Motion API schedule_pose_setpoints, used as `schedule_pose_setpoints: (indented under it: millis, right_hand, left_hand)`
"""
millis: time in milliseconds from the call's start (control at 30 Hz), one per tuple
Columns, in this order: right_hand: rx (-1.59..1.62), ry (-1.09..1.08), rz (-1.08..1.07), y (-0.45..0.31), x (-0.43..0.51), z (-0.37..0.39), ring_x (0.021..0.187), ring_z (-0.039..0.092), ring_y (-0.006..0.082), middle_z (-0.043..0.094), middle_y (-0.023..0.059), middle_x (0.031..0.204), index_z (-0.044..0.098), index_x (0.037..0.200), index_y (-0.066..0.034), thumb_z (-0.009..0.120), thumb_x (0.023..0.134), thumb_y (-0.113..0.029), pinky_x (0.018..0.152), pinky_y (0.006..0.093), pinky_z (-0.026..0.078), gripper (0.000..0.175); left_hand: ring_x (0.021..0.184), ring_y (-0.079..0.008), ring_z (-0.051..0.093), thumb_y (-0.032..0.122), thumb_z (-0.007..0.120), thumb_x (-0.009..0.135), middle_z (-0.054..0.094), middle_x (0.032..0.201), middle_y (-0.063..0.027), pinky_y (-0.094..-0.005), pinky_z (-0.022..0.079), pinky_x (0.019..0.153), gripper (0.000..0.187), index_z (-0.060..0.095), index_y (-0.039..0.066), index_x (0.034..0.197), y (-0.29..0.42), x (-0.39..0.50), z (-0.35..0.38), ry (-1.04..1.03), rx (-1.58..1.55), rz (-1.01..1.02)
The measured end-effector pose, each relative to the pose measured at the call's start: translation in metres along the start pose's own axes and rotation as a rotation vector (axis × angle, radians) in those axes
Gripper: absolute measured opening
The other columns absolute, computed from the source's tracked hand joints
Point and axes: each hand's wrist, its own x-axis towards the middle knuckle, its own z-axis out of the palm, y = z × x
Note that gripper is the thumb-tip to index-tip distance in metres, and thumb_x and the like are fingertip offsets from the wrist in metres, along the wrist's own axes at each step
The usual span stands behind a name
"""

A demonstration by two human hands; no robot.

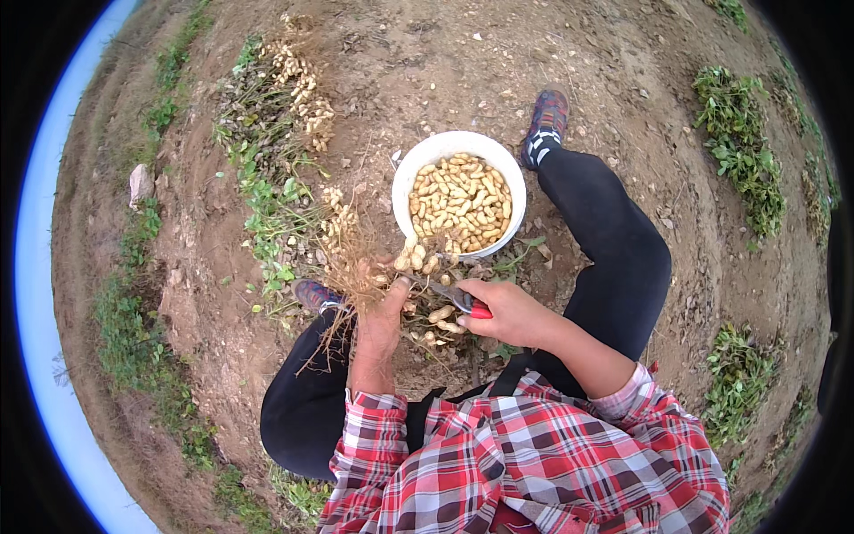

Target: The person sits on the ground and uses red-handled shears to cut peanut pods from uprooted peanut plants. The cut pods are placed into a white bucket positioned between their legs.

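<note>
My left hand (381, 312) grips a bundle of peanut plants by their dry, stringy roots (353, 267). A cluster of peanut pods (415, 256) hangs from the bundle over the near rim of a white bucket (408, 148). In my right hand (510, 312) is a pair of pruning shears (448, 292) with a red handle, its blades reaching among the stems beside my left thumb. Peanuts in their shells (460, 200) fill much of the bucket. Below the shears, a few more pods (442, 315) show between my forearms; what bears them is partly hidden.
A row of pulled peanut plants (267, 160) with pods lies on the soil to the left. Leafy heaps (744, 147) lie at the right. My bent legs flank the bucket, one shoe (548, 117) beyond its right side. A pale stone (141, 185) sits farther left.
</note>
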Motion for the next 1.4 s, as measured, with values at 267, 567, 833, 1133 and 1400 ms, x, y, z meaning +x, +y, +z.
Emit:
schedule_pose_setpoints:
  millis: [267,567,833,1133,1400]
  right_hand:
    - [0.253,-0.087,0.098,0.012,0.002,0.011,0.081,0.065,0.0204,0.066,0.0156,0.089,0.051,0.131,0.0028,0.066,0.087,-0.031,0.078,0.0325,0.049,0.058]
    - [0.512,-0.235,0.233,0.002,0.02,0.003,0.058,0.056,0.0144,0.058,0.0047,0.065,0.057,0.112,0.0043,0.065,0.09,-0.034,0.058,0.0308,0.046,0.045]
    - [0.377,-0.221,0.187,-0.007,0.021,-0.001,0.076,0.062,0.0187,0.063,0.0108,0.089,0.052,0.122,0.0055,0.063,0.091,-0.039,0.071,0.033,0.05,0.055]
    - [0.126,-0.253,0.194,-0.003,-0.005,-0.004,0.111,0.057,0.0381,0.058,0.0272,0.12,0.042,0.137,0.006,0.061,0.088,-0.048,0.097,0.039,0.043,0.075]
    - [0.154,-0.244,0.162,0.005,-0.005,0.004,0.11,0.058,0.0381,0.06,0.0281,0.118,0.045,0.135,0.0071,0.06,0.085,-0.051,0.095,0.0401,0.044,0.077]
  left_hand:
    - [0.108,-0.018,0.053,0.01,0.059,0.09,0.055,0.12,-0.0098,-0.0332,0.042,0.097,0.035,0.051,0.002,0.123,-0.017,0.006,0.003,-0.028,-0.107,-0.024]
    - [0.105,-0.0169,0.055,0.011,0.059,0.089,0.058,0.116,-0.0071,-0.0314,0.045,0.094,0.038,0.051,0.004,0.126,-0.017,0.009,0.0,0.008,-0.066,-0.083]
    - [0.103,-0.0167,0.056,0.01,0.064,0.088,0.057,0.114,-0.0077,-0.0319,0.045,0.094,0.036,0.052,0.004,0.122,-0.031,0.01,-0.013,0.087,-0.131,-0.029]
    - [0.1,-0.0144,0.055,0.013,0.065,0.092,0.057,0.109,-0.0066,-0.0308,0.045,0.091,0.036,0.049,0.004,0.123,-0.018,0.003,-0.014,0.125,0.042,0.062]
    - [0.096,-0.0127,0.056,0.007,0.063,0.093,0.057,0.109,-0.0054,-0.0281,0.046,0.088,0.039,0.045,0.001,0.127,-0.003,-0.002,-0.006,0.111,0.006,0.071]
